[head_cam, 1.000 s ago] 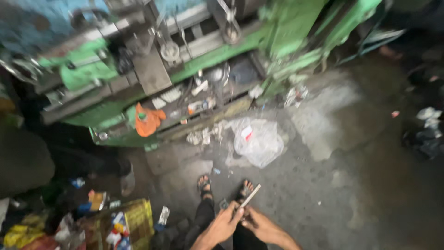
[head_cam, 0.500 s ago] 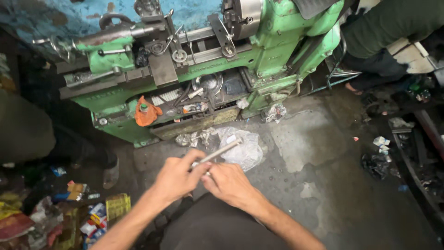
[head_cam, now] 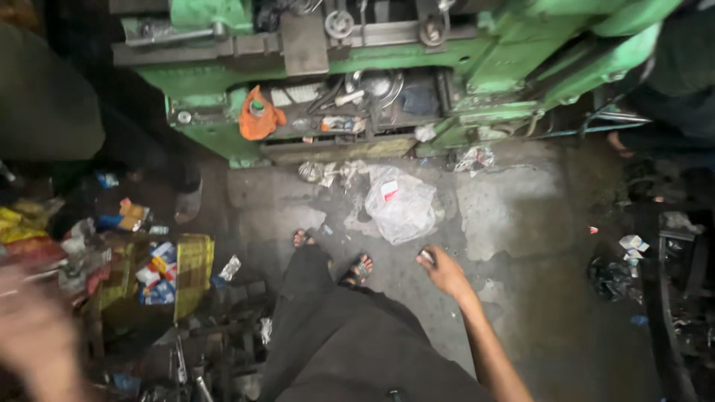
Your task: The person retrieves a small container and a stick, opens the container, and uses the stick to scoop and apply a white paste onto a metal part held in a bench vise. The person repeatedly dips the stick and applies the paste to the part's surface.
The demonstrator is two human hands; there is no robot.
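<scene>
My right hand (head_cam: 445, 272) hangs low over the concrete floor, its fingers curled around a small shiny metal piece (head_cam: 427, 257). It is just right of my sandalled feet (head_cam: 362, 268) and below a crumpled clear plastic bag (head_cam: 402, 208). My left hand (head_cam: 37, 335) is a blur at the bottom left, beside a yellow box (head_cam: 195, 272) of litter. Whether it holds anything cannot be made out. My dark trousers fill the lower middle.
A green lathe (head_cam: 477, 59) spans the top, with an orange rag (head_cam: 258, 119) on its tray. Scraps lie on the floor in front of it. Packets and rubbish are heaped at the left. Dark metal parts stand at the right, near another person's leg (head_cam: 681, 82).
My hands were together on a thin metal rod in front of me. Now they are apart: the left has swung down to the far left, the right has dropped to my side.
</scene>
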